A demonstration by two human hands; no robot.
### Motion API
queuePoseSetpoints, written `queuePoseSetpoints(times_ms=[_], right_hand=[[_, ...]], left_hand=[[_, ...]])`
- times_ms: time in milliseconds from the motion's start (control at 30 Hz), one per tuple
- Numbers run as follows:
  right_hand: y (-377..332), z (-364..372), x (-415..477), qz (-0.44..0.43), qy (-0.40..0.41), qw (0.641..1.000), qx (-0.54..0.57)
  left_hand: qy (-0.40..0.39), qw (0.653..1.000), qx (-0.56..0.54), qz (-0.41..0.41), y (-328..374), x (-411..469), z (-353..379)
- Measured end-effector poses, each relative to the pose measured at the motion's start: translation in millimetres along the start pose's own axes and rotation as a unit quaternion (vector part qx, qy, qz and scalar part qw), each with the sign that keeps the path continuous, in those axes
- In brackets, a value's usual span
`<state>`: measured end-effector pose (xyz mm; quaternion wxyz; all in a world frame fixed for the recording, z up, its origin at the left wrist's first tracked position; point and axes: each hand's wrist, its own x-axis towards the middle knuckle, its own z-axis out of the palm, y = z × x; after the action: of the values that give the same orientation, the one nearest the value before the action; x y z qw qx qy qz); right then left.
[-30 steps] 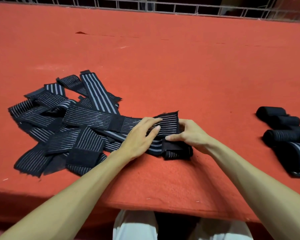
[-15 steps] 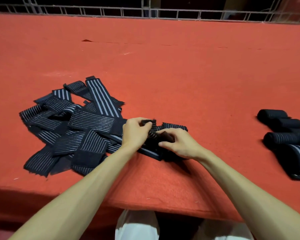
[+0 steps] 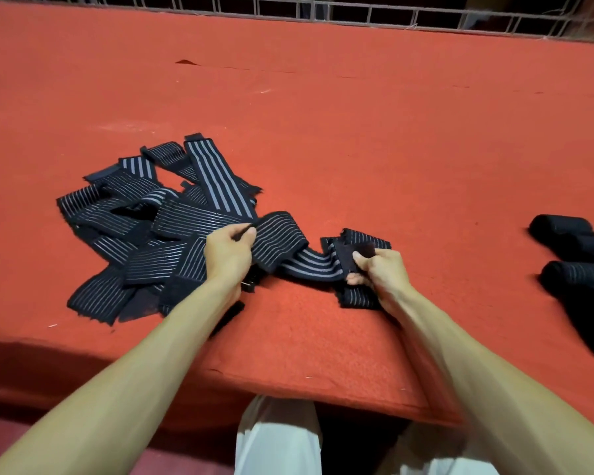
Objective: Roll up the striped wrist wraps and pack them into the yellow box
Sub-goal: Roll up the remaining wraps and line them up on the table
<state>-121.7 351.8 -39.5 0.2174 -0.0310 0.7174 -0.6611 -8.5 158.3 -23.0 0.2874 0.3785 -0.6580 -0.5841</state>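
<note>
While your left hand (image 3: 228, 250) pinches the dark white-striped elastic wrist wrap (image 3: 282, 241) and right hand (image 3: 379, 272) grips its end, you're likely starting a roll; next wind it toward left fingers (image 3: 246, 234).

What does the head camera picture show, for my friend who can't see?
Two hands hold one striped wrap on a red table: the left hand pinches it, the right hand grips its folded end. Loose wraps lie piled at left, rolled wraps at right.
</note>
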Motion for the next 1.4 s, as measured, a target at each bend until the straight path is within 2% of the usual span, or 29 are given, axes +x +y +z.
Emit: queuePoseSetpoints(times_ms=[67,133,200,233,267,300,367,400,433,533,600,667,800,867,933,1033,1100,1167,1200,1267,1333,1400], right_hand=[[-3,4,0,0.009,-0.01,0.998,-0.062],[-9,0,-2,-0.008,-0.007,0.984,-0.176],[-23,-11,-7,-0.102,0.047,0.931,-0.348],[-31,-15,-11,-0.16,0.073,0.904,-0.391],[-41,-19,-18,-0.198,0.088,0.895,-0.391],[-53,-24,-27,-0.201,0.077,0.913,-0.346],[-73,-21,-38,-0.074,-0.022,0.983,-0.168],[-79,-20,-47,0.003,-0.089,0.991,-0.098],[-83,-20,-52,0.059,-0.143,0.985,-0.071],[-82,-21,-60,0.118,-0.251,0.957,-0.083],[-80,-18,-70,0.12,-0.27,0.949,-0.115],[-76,-16,-76,0.085,-0.265,0.946,-0.169],[-62,-9,-74,0.036,-0.203,0.937,-0.281],[-59,-9,-71,0.016,-0.17,0.917,-0.36],[-61,-12,-64,-0.015,-0.129,0.888,-0.442],[-65,-15,-54,-0.033,-0.095,0.831,-0.547],[-67,-11,-48,-0.041,-0.08,0.77,-0.632],[-67,-1,-41,-0.122,-0.029,0.713,-0.69],[-67,8,-37,-0.177,-0.015,0.712,-0.679],[-66,33,-31,-0.262,-0.038,0.754,-0.602],[-64,62,-26,-0.296,-0.112,0.779,-0.542],[-58,91,-21,-0.306,-0.191,0.776,-0.517]], left_hand=[[-0.026,0.999,0.006,0.024,9,-4,-10],[-0.075,0.996,-0.007,0.045,22,-15,-9],[-0.144,0.988,-0.026,0.055,37,-31,0],[-0.181,0.981,-0.044,0.052,43,-38,4],[-0.215,0.973,-0.076,0.045,51,-48,7],[-0.247,0.962,-0.104,0.041,60,-58,10],[-0.301,0.944,-0.124,0.048,71,-74,11],[-0.324,0.937,-0.12,0.052,72,-81,11],[-0.351,0.929,-0.102,0.053,73,-87,9],[-0.413,0.908,-0.034,0.065,73,-110,5],[-0.414,0.907,-0.005,0.074,75,-122,3],[-0.414,0.908,0.019,0.059,75,-129,0],[-0.44,0.896,0.019,0.057,54,-112,-23],[-0.425,0.904,0.011,0.047,45,-101,-30],[-0.385,0.92,0.013,0.068,42,-90,-35],[-0.281,0.951,0.047,0.122,34,-66,-40],[-0.201,0.962,0.095,0.157,24,-44,-46],[-0.145,0.953,0.17,0.204,16,-24,-53],[-0.137,0.943,0.204,0.223,12,-14,-57],[-0.149,0.918,0.273,0.247,6,7,-63],[-0.157,0.898,0.325,0.251,-2,28,-66],[-0.159,0.902,0.326,0.234,-12,46,-64]])
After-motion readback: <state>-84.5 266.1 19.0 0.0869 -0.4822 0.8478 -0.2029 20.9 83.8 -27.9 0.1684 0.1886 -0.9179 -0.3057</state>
